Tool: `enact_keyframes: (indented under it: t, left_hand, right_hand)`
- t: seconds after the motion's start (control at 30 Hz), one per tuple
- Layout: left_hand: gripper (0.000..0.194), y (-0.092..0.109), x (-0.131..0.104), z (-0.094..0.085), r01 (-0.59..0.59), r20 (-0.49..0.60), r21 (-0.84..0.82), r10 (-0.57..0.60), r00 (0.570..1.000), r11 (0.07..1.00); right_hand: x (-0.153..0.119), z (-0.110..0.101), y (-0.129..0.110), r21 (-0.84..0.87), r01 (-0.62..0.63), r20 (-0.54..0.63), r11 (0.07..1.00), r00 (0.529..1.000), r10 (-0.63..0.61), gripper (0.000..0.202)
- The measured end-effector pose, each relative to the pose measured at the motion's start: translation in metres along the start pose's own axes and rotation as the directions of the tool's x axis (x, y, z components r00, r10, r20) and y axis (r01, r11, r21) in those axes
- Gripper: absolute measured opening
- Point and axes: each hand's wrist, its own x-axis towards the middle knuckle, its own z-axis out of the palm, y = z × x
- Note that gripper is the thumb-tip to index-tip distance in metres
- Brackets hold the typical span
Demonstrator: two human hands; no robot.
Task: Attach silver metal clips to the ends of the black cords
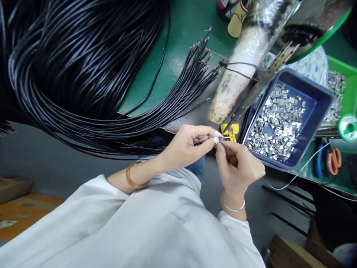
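My left hand (186, 146) pinches the end of a black cable, with its thumb and index finger pressed together near the table's front edge. Touching it from the right, my right hand (238, 162) has its fingers closed around something small at the cable's tip, partly hidden by the fingertips. A yellow tool part (231, 131) sits just beyond the fingertips. Behind my hands, a bundle of black cables (156, 119) curves across the green table (178, 56), its stripped ends fanned out. A blue tray (312, 123) to the right holds many small metal pieces (279, 126).
A wrapped whitish post (237, 74) and a metal bar (258, 87) slant over the table. A green bin (350, 85), a solder-like spool (348, 127) and orange-handled pliers (332, 162) are at the right. Cardboard boxes (30, 208) stand lower left.
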Motion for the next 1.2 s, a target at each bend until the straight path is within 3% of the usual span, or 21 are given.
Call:
enact_keyframes:
  t: [0.1, 0.2, 0.27, 0.33, 0.4, 0.5, 0.63, 0.73, 0.87, 1.2]
  left_hand:
    - [0.018, -0.001, -0.003, 0.001, -0.122, -0.016, 0.105, 0.124, 0.992, 0.987]
    - [0.019, -0.008, -0.005, 0.002, -0.348, -0.013, 0.223, 0.36, 0.933, 0.911]
    - [0.02, -0.013, -0.006, 0.003, -0.418, -0.025, 0.271, 0.44, 0.898, 0.867]
    - [0.018, -0.016, -0.007, 0.004, -0.377, -0.072, 0.272, 0.409, 0.91, 0.885]
    - [0.016, -0.017, -0.006, 0.003, -0.261, -0.126, 0.208, 0.29, 0.949, 0.943]
    - [0.017, -0.015, -0.004, 0.002, -0.098, -0.149, 0.046, 0.104, 0.983, 0.994]
    - [0.016, -0.011, 0.001, 0.0, -0.018, -0.102, -0.099, 0.008, 0.995, 0.995]
    - [0.016, -0.01, 0.004, 0.0, 0.01, -0.072, -0.16, -0.022, 0.997, 0.987]
    - [0.018, -0.011, 0.006, 0.003, 0.001, -0.121, -0.149, -0.019, 0.993, 0.989]
    - [0.017, -0.009, 0.012, 0.006, -0.025, -0.17, -0.113, 0.005, 0.985, 0.993]
  right_hand:
    - [0.003, 0.001, -0.006, 0.118, -0.122, 0.088, 0.985, 0.99, 0.112, 0.003]
    - [0.004, 0.002, -0.006, 0.367, -0.311, 0.226, 0.876, 0.944, 0.241, 0.009]
    - [0.006, 0.003, -0.004, 0.422, -0.343, 0.174, 0.839, 0.939, 0.297, 0.015]
    - [0.009, 0.005, -0.001, 0.427, -0.281, -0.034, 0.859, 0.945, 0.326, 0.017]
    - [0.011, 0.007, 0.002, 0.461, -0.158, -0.281, 0.873, 0.907, 0.312, 0.013]
    - [0.011, 0.011, 0.003, 0.469, -0.032, -0.446, 0.882, 0.854, 0.268, 0.018]
    - [0.002, 0.014, 0.0, 0.346, -0.073, -0.309, 0.935, 0.932, 0.187, 0.022]
    - [-0.003, 0.017, -0.002, 0.212, -0.013, -0.208, 0.977, 0.976, 0.058, 0.019]
    - [-0.003, 0.023, -0.002, 0.161, 0.044, -0.23, 0.986, 0.973, -0.006, 0.019]
    - [0.004, 0.021, -0.001, 0.299, -0.046, -0.192, 0.953, 0.976, 0.107, 0.019]
